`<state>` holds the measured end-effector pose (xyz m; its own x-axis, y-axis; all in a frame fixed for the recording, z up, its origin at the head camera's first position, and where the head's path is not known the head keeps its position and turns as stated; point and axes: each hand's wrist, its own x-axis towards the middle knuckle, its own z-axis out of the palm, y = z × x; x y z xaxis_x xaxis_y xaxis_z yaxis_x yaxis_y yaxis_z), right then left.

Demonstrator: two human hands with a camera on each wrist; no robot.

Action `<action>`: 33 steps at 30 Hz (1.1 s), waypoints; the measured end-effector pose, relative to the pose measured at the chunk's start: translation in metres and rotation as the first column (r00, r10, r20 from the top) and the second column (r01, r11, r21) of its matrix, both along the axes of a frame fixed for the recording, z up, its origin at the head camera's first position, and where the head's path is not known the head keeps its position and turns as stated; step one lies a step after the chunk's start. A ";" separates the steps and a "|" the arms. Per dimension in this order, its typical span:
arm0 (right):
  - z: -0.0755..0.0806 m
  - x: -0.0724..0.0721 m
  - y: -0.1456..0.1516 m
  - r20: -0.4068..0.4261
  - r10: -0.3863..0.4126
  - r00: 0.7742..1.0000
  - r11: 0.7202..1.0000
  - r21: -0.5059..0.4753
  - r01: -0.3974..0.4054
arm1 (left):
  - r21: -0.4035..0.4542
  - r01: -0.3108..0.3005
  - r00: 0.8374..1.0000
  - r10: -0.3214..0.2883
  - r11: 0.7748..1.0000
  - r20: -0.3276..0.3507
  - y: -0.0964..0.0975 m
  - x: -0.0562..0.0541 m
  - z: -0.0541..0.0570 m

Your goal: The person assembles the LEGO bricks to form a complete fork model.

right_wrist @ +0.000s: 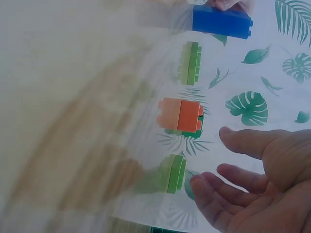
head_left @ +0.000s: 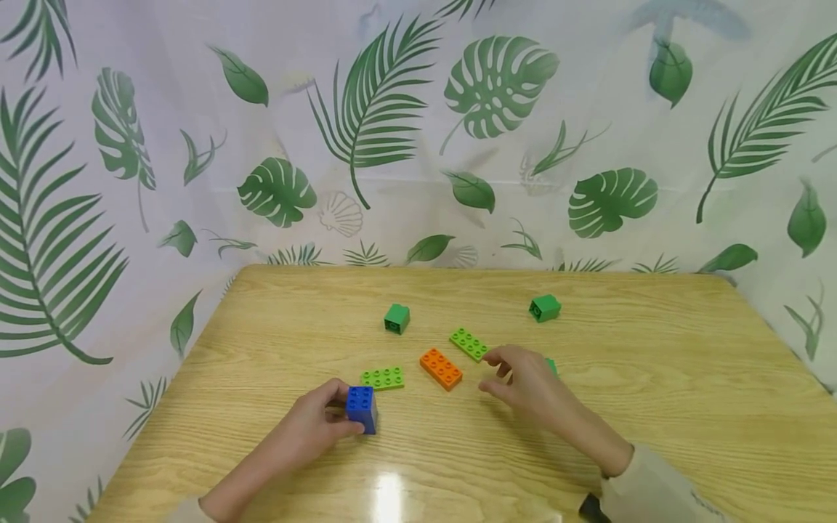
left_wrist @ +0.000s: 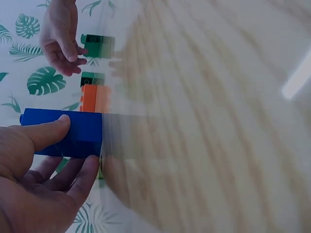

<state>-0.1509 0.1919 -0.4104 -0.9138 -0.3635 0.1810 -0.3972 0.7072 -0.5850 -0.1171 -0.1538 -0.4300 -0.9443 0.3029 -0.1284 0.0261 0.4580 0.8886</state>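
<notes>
My left hand (head_left: pixel 306 423) grips a tall blue toy brick stack (head_left: pixel 362 411), upright on the table with studs up. In the left wrist view, a seam crosses the blue stack (left_wrist: pixel 80 132), the thumb lies on its near side and fingertips reach under its far side. My right hand (head_left: pixel 532 385) holds nothing; its thumb and fingers are apart, close to a lime green flat brick (head_left: pixel 468 344). An orange brick (head_left: pixel 441 369) lies between the hands. Just behind the blue stack is another lime green flat brick (head_left: pixel 386 378).
Farther back on the wooden table (head_left: pixel 314 305) lie two dark green bricks, one left (head_left: pixel 397 319) and one right (head_left: pixel 545 308). Another green piece (head_left: pixel 552 365) is mostly hidden behind the right hand. A leaf-patterned cloth (head_left: pixel 405 145) hangs behind the table.
</notes>
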 end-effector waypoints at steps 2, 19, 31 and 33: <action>0.000 -0.001 0.001 -0.002 -0.019 1.000 1.000 0.006 0.019 | -0.031 -0.029 1.000 0.029 0.999 -0.003 -0.004 -0.001 0.002; 0.006 -0.016 -0.002 0.052 -0.140 0.989 0.990 0.006 0.140 | -0.234 -0.178 0.983 0.163 0.956 -0.080 -0.048 -0.032 0.008; 0.005 -0.027 -0.009 0.075 -0.174 0.982 0.985 0.020 0.173 | -0.241 -0.237 0.970 0.216 0.941 -0.110 -0.060 -0.051 0.004; 0.005 -0.029 -0.009 0.081 -0.183 0.980 0.983 0.022 0.182 | -0.238 -0.240 0.969 0.217 0.941 -0.121 -0.060 -0.052 0.004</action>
<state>-0.1800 0.1824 -0.4058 -0.9767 -0.1911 0.0981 -0.2113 0.7719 -0.5996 -0.1694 -0.2135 -0.4262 -0.9956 0.0470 -0.0815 -0.0294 0.6674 0.7441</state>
